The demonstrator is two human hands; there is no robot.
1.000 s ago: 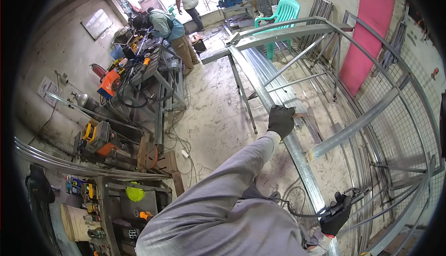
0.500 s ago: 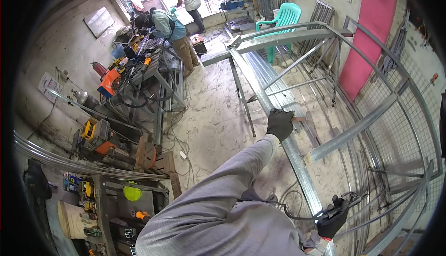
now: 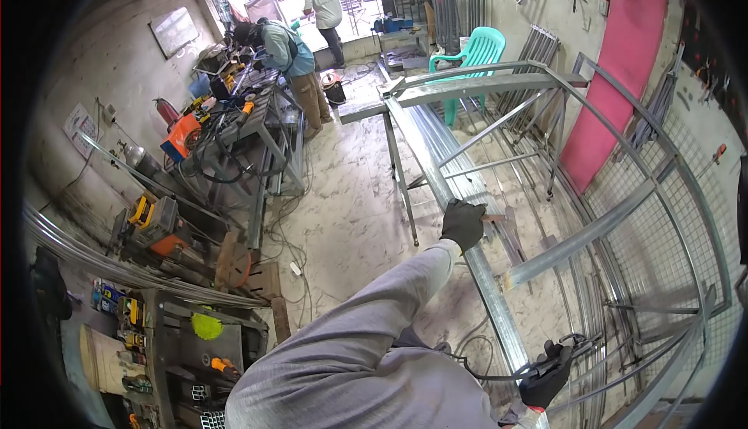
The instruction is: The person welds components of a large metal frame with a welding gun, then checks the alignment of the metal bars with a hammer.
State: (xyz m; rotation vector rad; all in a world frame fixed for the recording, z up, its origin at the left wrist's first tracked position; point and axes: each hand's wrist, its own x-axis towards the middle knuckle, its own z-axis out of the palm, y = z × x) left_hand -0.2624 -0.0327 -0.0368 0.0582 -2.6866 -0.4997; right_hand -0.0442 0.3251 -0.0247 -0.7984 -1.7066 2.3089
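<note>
My left hand (image 3: 463, 226), in a black glove, is closed on top of a long galvanized steel tube (image 3: 492, 293). Out of that fist, to the right, sticks a brown-handled hammer (image 3: 497, 218); its far end is small and hard to make out. Near the lower right, my gloved right hand (image 3: 545, 374) is closed around a black welding electrode holder (image 3: 562, 351). From it a black cable (image 3: 491, 377) loops to the left across the tube. The tube belongs to a welded metal frame (image 3: 592, 230) with curved bars.
At the far left a person (image 3: 290, 51) bends over a cluttered workbench (image 3: 253, 121); another person (image 3: 323, 8) stands by the bright doorway. A green plastic chair (image 3: 477, 51) is behind the frame. Cables (image 3: 292, 230) trail on the floor, and a tool shelf (image 3: 167, 335) stands lower left.
The view has tilted and shifted slightly, so the room sits a little lower in it. Both hands keep their grip and stay at about the same places along the frame.
</note>
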